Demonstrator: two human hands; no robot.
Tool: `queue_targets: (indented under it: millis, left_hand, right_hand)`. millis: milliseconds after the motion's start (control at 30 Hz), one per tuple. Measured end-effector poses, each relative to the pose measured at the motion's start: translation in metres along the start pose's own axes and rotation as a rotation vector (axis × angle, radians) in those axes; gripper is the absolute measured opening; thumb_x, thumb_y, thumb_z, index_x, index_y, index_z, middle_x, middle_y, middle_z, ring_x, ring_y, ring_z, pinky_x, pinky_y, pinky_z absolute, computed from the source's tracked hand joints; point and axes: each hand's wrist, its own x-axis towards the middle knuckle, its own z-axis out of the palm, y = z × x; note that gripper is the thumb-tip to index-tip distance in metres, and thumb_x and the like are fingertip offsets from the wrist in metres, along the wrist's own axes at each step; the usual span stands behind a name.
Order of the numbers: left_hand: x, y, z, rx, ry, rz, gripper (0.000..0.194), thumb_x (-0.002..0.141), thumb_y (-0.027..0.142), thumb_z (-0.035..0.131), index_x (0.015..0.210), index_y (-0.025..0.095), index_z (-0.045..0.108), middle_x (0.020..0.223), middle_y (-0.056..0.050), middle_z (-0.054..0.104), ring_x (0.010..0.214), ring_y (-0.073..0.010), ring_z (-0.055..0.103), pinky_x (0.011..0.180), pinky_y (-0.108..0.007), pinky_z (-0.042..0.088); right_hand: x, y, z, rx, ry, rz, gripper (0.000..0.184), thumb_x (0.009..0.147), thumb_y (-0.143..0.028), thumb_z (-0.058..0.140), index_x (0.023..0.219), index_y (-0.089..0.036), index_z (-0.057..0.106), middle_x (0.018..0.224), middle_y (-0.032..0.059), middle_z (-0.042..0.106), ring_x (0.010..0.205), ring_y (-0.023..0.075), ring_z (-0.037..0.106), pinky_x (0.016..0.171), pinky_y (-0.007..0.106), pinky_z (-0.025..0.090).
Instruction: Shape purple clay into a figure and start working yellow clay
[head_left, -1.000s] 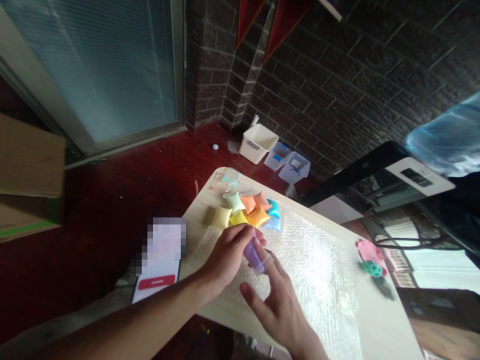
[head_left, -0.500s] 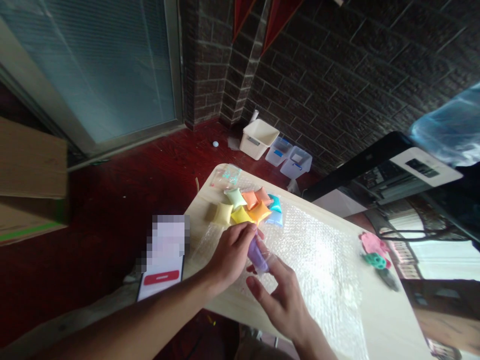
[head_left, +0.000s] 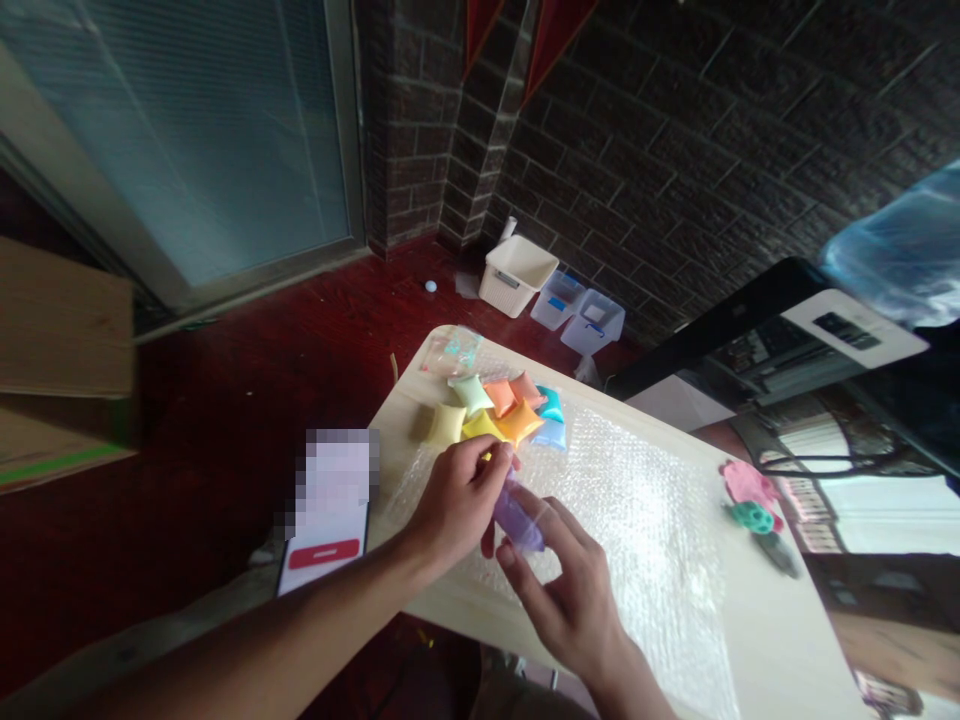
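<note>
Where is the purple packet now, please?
In the head view, the purple packet is low centre, between left hand and right hand, below the colourful packets.

- A cardboard box (head_left: 64,330) is marked with a green strip (head_left: 67,464).
- A cream basket (head_left: 502,292) is set beside two clear bins (head_left: 589,335).
- Red pennants (head_left: 551,45) are hung before a brick wall (head_left: 637,180).
</note>
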Motion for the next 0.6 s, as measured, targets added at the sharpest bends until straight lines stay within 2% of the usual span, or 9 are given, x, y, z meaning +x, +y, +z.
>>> queue_targets:
  millis: [100, 167, 233, 300, 400, 500, 600]
  left_hand:
    - [-0.001, -0.001, 0.001, -0.071, -0.043, -0.058, 0.038, 0.100, 0.056, 0.058, 0.089, 0.021, 0.066, 0.064, 0.004, 0.057, 0.033, -0.0105, 0.048, 0.031, -0.022, 0.027]
    - [-0.002, 0.001, 0.000, -0.090, -0.056, -0.040, 0.036, 0.101, 0.055, 0.057, 0.092, 0.021, 0.067, 0.062, 0.004, 0.055, 0.036, -0.0108, 0.049, 0.032, -0.021, 0.029]
    - [-0.004, 0.004, 0.000, -0.074, -0.117, 0.011, 0.033, 0.101, 0.053, 0.059, 0.099, 0.021, 0.069, 0.070, 0.001, 0.063, 0.046, -0.0128, 0.057, 0.041, -0.023, 0.040]
    - [-0.005, 0.005, -0.001, 0.000, -0.198, 0.097, 0.031, 0.098, 0.049, 0.067, 0.112, 0.021, 0.071, 0.093, -0.006, 0.073, 0.069, -0.0180, 0.069, 0.057, -0.026, 0.051]
    - [-0.003, 0.001, -0.001, 0.117, -0.241, 0.180, 0.038, 0.095, 0.046, 0.073, 0.121, 0.020, 0.070, 0.115, -0.012, 0.074, 0.096, -0.0245, 0.071, 0.076, -0.031, 0.055]
    - [0.001, -0.006, 0.000, 0.094, -0.212, 0.150, 0.034, 0.098, 0.048, 0.068, 0.117, 0.020, 0.071, 0.115, -0.012, 0.073, 0.102, -0.0254, 0.069, 0.079, -0.032, 0.054]
    - [0.004, -0.009, 0.002, 0.039, -0.215, 0.117, 0.033, 0.100, 0.051, 0.065, 0.109, 0.020, 0.071, 0.110, -0.010, 0.072, 0.101, -0.0249, 0.068, 0.077, -0.031, 0.054]
  right_hand:
    - [-0.001, 0.002, 0.001, 0.090, 0.045, 0.031, 0.038, 0.101, -0.031, 0.066, 0.139, -0.026, 0.065, 0.102, 0.0083, 0.075, 0.085, 0.0251, 0.074, 0.075, 0.039, 0.063]
    - [-0.001, 0.003, 0.003, 0.174, 0.109, 0.071, 0.033, 0.101, -0.030, 0.067, 0.133, -0.025, 0.068, 0.105, 0.0092, 0.077, 0.088, 0.0252, 0.075, 0.077, 0.039, 0.063]
    - [0.000, 0.004, 0.006, 0.324, 0.176, 0.156, 0.033, 0.101, -0.030, 0.068, 0.133, -0.024, 0.068, 0.103, 0.0087, 0.079, 0.082, 0.0231, 0.075, 0.072, 0.036, 0.063]
    - [0.001, 0.006, 0.006, 0.538, 0.222, 0.256, 0.031, 0.100, -0.031, 0.069, 0.130, -0.023, 0.069, 0.091, 0.0063, 0.079, 0.070, 0.0199, 0.073, 0.064, 0.032, 0.061]
    - [0.004, 0.009, 0.003, 0.879, 0.198, 0.338, 0.023, 0.095, -0.034, 0.070, 0.113, -0.020, 0.075, 0.079, 0.0044, 0.075, 0.063, 0.0190, 0.071, 0.058, 0.030, 0.059]
    - [0.007, 0.009, -0.002, 1.088, 0.133, 0.359, 0.030, 0.092, -0.042, 0.067, 0.103, -0.017, 0.078, 0.080, 0.0070, 0.075, 0.065, 0.0218, 0.072, 0.056, 0.031, 0.059]
    - [0.008, 0.007, -0.003, 1.135, 0.174, 0.388, 0.037, 0.097, -0.047, 0.061, 0.092, -0.016, 0.081, 0.079, 0.0094, 0.077, 0.063, 0.0220, 0.074, 0.056, 0.032, 0.060]
